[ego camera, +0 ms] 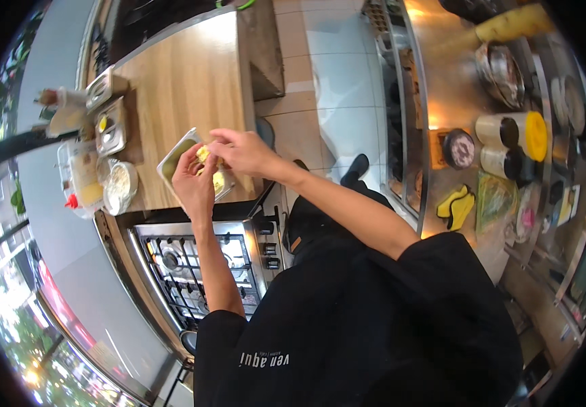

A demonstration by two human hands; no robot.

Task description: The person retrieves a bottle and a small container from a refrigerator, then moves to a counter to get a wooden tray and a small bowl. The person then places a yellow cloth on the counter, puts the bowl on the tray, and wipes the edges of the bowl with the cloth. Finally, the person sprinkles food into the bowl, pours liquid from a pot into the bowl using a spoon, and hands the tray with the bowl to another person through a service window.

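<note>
A crumbly piece of yellow food (203, 153) is held up between both hands over a metal food pan (175, 154). My left hand (192, 178) has its fingers and thumb around the piece from the near side. From the right, my right hand (242, 151) grips the same piece with its fingertips. More yellow food (219, 181) shows in the pan's near part, below my hands. The fingers partly cover both the piece and the pan, so the exact kind of food is unclear.
The pan rests on a wooden counter (186, 76), near a gas stove (196, 264). Along the counter's left side stand a white tub (120, 187), metal containers (111, 127) and a squeeze bottle (87, 196). A steel worktable (445, 203) with jars and yellow-black pads (456, 207) runs along the right.
</note>
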